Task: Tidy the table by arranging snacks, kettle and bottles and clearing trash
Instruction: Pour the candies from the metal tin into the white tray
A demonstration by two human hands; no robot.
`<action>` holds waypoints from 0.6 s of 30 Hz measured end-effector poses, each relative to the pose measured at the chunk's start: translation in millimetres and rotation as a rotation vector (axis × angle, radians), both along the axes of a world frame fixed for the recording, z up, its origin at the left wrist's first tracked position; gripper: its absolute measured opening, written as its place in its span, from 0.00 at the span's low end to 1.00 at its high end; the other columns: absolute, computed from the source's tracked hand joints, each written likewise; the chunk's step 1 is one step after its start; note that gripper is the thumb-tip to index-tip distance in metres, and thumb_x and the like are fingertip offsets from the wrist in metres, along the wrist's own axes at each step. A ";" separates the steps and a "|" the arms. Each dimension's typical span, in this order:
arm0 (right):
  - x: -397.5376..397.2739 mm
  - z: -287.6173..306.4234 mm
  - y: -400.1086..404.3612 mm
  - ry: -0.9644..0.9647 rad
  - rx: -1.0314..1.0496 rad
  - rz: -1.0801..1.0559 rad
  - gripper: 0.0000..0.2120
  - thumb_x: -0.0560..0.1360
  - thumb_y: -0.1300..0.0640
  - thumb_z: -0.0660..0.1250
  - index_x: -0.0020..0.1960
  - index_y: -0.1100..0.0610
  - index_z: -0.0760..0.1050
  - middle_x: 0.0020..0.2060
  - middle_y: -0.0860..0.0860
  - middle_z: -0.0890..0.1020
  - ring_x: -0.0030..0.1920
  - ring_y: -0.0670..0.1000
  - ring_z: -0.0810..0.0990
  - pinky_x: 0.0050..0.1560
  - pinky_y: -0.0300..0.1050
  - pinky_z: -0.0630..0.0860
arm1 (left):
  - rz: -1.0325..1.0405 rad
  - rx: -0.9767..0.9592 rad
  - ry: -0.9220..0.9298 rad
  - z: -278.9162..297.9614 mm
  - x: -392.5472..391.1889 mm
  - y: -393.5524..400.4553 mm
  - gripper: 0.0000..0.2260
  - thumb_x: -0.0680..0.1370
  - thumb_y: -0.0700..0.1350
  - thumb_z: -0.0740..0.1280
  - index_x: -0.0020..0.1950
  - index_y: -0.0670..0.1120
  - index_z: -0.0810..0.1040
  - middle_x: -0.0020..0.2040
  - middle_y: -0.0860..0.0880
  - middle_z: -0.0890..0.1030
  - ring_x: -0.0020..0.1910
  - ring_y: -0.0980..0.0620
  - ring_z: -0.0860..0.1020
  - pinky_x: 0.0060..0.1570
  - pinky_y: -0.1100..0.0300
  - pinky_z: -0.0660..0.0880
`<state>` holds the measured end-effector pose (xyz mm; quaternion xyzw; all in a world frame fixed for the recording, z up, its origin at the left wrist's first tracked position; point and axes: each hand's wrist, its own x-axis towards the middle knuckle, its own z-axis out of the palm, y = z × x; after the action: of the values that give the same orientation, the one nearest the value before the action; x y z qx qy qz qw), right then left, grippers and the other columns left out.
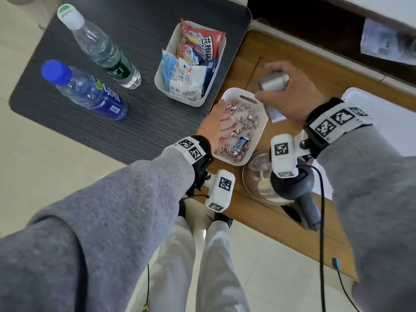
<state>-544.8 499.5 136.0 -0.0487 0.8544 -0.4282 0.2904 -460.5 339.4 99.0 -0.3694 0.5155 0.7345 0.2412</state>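
Note:
A white candy tray (258,140) on the wooden table holds several small red-and-white wrapped sweets and one blue wrapped sweet (242,144). My left hand (217,122) lies flat over the tray's left side, fingers spread on the sweets. My right hand (292,91) hovers above the tray's far right corner, shut on a silver foil packet (273,83). A steel kettle (267,183) with a dark handle stands just nearer than the tray. A white snack bin (216,64) full of packets, a clear bottle (101,48) and a blue bottle (87,91) stand on the dark side table.
The dark striped side table (139,122) abuts the wooden table (270,217) on its left. A white tray edge (382,122) shows at the right behind my right wrist. A black cable (322,221) hangs by the kettle. My legs and the tiled floor are below.

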 end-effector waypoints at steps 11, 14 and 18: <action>-72.9 -9.1 89.0 -0.368 -0.633 -0.405 0.17 0.77 0.55 0.68 0.65 0.53 0.77 0.55 0.55 0.83 0.50 0.52 0.86 0.46 0.52 0.84 | -0.040 0.285 0.115 -8.4 -100.0 69.2 0.14 0.81 0.42 0.64 0.65 0.38 0.72 0.61 0.34 0.80 0.57 0.39 0.81 0.52 0.51 0.81; -93.3 -11.0 113.6 -0.402 -0.722 -0.499 0.22 0.75 0.53 0.67 0.66 0.60 0.75 0.58 0.60 0.84 0.54 0.57 0.87 0.53 0.53 0.85 | -0.050 0.328 0.123 -6.4 -129.6 89.1 0.12 0.79 0.43 0.68 0.60 0.40 0.74 0.61 0.35 0.80 0.60 0.39 0.80 0.54 0.52 0.79; -130.1 -16.2 148.6 -0.391 -0.764 -0.573 0.25 0.79 0.52 0.66 0.73 0.62 0.71 0.66 0.63 0.81 0.64 0.62 0.83 0.65 0.61 0.79 | -0.061 0.358 0.129 -11.1 -176.7 116.6 0.09 0.77 0.43 0.70 0.55 0.40 0.78 0.59 0.36 0.82 0.58 0.41 0.81 0.55 0.53 0.78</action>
<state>-674.9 648.1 119.9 0.1655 0.5458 -0.7732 0.2773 -637.2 456.1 88.0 -0.2572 0.4020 0.8289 0.2917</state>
